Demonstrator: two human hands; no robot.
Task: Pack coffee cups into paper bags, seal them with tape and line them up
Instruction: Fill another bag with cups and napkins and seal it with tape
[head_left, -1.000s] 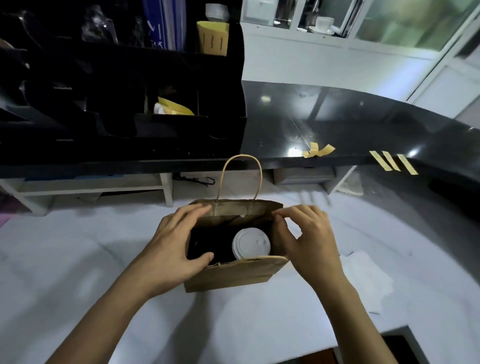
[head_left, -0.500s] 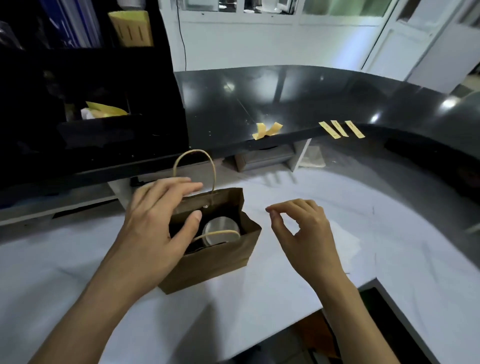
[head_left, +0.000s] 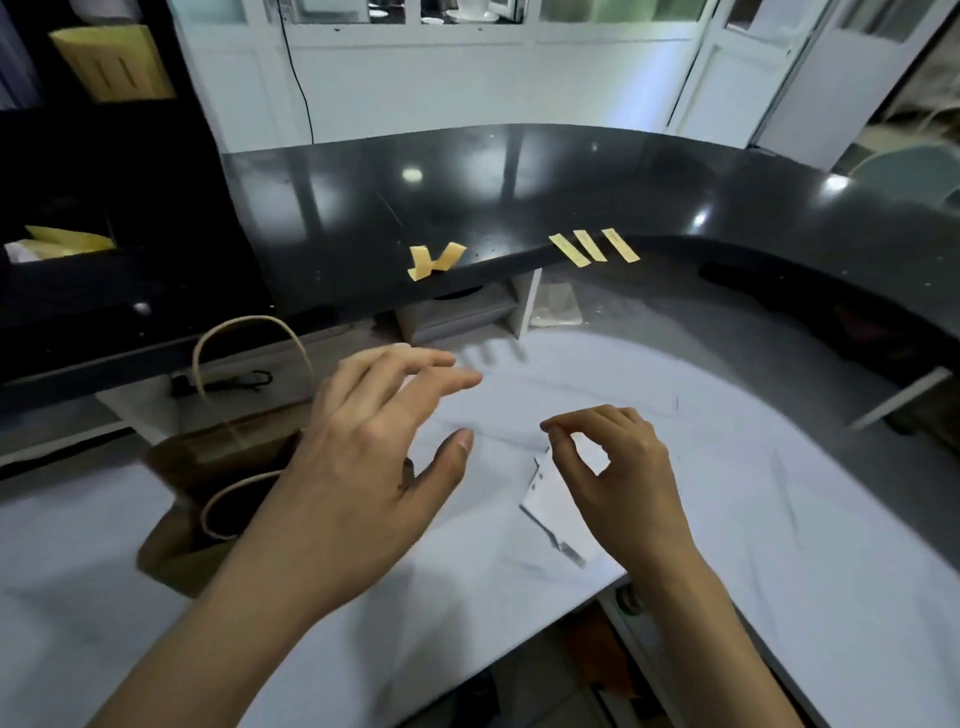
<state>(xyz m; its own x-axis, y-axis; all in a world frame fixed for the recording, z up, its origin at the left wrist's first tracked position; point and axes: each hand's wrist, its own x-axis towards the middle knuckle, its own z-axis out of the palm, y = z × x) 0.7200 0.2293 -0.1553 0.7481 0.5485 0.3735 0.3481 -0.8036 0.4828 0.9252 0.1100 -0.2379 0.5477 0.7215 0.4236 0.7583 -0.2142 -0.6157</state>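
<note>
A brown paper bag (head_left: 208, 467) with loop handles stands on the white counter (head_left: 727, 493) at the left; its inside is dark and no cup shows. My left hand (head_left: 374, 447) hovers just right of the bag, fingers spread and stretched toward the raised black counter (head_left: 519, 197), holding nothing. My right hand (head_left: 618, 467) hangs over a white paper scrap (head_left: 550, 509), fingers loosely curled, thumb and forefinger close together with nothing visible between them. Three strips of tan tape (head_left: 592, 247) stick to the black counter's edge, with a crumpled tape piece (head_left: 434, 260) to their left.
A black shelf unit (head_left: 104, 208) with yellow sleeves fills the left. A small white shelf (head_left: 467, 312) sits under the black counter. The white counter's front edge drops off near my right forearm. White cabinets line the back wall.
My left hand let go of the bag and swung right and forward. My right hand left the bag's rim earlier and stays loosely curled. The view turned right, so the bag sits further left.
</note>
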